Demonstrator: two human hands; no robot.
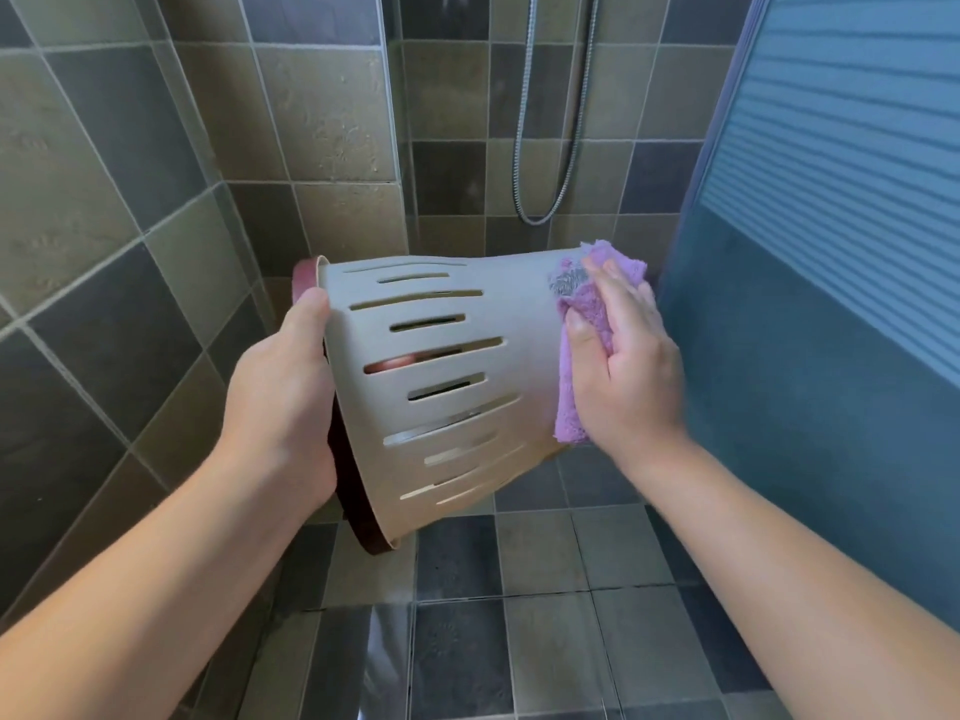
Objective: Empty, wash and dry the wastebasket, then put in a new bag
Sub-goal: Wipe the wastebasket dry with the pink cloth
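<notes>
wastebasket (457,366) between hands, cloth (587,324) at base

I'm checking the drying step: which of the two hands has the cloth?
The right hand, pressing the purple cloth against the basket near its base. The left hand only grips the rim.

Grey tile floor (545,615), wet sheen.

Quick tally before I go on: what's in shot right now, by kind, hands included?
Hands: 2, left hand, right hand
Wastebasket: 1
Purple cloth: 1
Shower hose: 1
Total: 5
</notes>
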